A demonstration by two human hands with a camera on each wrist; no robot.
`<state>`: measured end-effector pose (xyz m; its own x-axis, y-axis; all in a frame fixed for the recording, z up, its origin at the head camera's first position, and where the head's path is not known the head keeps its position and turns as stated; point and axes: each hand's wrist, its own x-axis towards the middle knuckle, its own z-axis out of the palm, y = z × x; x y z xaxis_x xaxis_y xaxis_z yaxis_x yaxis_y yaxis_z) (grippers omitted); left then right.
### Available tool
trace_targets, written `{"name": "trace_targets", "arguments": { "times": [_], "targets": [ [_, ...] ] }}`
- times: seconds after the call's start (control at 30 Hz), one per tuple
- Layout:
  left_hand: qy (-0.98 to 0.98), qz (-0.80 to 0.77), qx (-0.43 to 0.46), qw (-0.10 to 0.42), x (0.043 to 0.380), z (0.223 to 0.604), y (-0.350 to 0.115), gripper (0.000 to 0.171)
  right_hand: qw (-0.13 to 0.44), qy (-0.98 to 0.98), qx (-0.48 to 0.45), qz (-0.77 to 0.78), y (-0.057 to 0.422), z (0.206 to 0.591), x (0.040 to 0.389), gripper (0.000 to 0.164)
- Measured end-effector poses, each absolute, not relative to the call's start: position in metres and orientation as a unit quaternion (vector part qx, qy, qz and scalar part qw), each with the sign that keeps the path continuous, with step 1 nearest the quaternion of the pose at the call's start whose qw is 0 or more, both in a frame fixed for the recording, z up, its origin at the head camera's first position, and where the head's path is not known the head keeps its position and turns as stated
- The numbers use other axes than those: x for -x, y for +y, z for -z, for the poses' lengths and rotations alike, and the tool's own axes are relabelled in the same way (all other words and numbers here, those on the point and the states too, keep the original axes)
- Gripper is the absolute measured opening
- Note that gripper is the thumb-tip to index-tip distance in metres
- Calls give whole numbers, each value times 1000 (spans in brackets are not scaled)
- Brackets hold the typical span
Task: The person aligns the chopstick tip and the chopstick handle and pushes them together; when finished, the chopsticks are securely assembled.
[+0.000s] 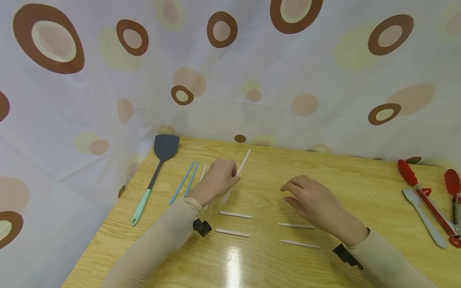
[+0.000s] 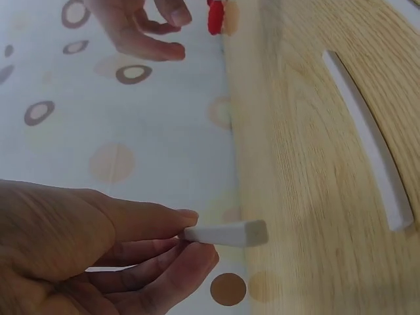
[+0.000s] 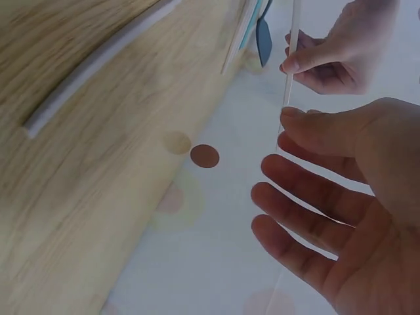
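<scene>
Between the thumb and fingers of my left hand [image 1: 219, 180] a white chopstick [image 1: 244, 162] is pinched, slanting up and away above the table. Its square end [image 2: 256, 233] shows close up in the left wrist view. Another white chopstick [image 1: 203, 170] lies partly hidden behind that hand, beside a pair of blue chopsticks [image 1: 183, 182]. My right hand [image 1: 317, 200] hovers to the right, fingers slightly bent and apart, holding nothing. Nearer to me, white chopsticks lie in two pairs: one chopstick [image 1: 235, 215] belongs to the left pair, another [image 1: 296, 226] to the right pair.
A dark spatula [image 1: 166, 148] with a mint handle lies at the table's left edge. On the right are a grey spoon [image 1: 425, 218] and red-tipped tongs [image 1: 408, 174], with further red-tipped tongs [image 1: 451, 182] beside them. A patterned curtain [image 1: 273, 80] hangs behind the wooden table [image 1: 345, 172].
</scene>
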<state>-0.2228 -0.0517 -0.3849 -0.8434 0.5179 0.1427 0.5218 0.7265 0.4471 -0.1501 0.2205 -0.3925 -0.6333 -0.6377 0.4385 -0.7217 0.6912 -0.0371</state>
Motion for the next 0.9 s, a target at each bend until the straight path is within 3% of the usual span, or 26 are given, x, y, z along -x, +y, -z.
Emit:
{"name": "trace_targets", "arguments": {
  "times": [0.27,0.53,0.9],
  "targets": [
    [-939,243,244,-18,233,401,-62,44,91,-929,-347,-92,232,403,138,31],
    [-949,232,205,-58,238,414,-68,33,-30,-938,-325,-115,237,414,131,25],
    [-957,211,172,-97,242,422,-66,28,-62,-937,-324,-118,240,417,131,23]
  ]
}}
